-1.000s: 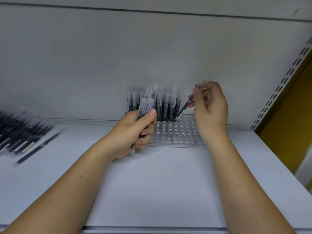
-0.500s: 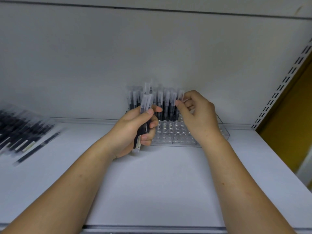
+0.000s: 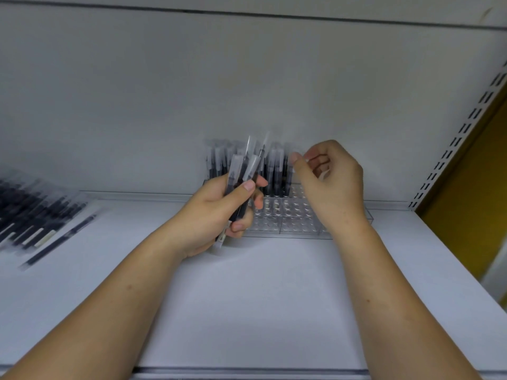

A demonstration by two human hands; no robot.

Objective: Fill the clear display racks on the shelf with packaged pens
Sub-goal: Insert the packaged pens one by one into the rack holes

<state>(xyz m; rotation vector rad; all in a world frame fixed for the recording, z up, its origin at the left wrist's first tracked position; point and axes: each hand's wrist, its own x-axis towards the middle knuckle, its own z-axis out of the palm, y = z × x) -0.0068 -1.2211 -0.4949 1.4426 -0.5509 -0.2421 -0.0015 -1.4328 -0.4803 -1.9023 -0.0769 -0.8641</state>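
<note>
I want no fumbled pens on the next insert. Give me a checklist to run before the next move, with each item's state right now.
1. Supply in hand: ok. The left hand grips a bundle of packaged pens.
2. Inserting hand free: cannot tell. The right hand has its fingers curled beside the rack's rightmost pens, and blur hides whether it pinches one.
3. Free holes: ok. The front rows of the clear display rack are bare.
4. Loaded pens seated: ok. The standing pens look upright in the back rows.
5. Spare stock: ok. A pile of packaged pens lies at the left of the shelf.
</note>
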